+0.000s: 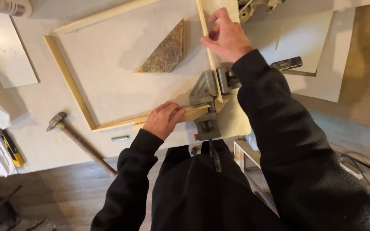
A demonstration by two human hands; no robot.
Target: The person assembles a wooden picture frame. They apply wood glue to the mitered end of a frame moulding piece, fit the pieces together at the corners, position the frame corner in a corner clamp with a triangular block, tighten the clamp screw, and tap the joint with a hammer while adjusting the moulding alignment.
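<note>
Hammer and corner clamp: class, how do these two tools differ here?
The hammer lies loose and untouched at the table's front edge, left of the frame; the corner clamp grips the frame's near right corner, between the left hand and right hand. The hammer has a long wooden handle; the clamp is grey metal with dark screw handles. Both are hand tools.
</note>
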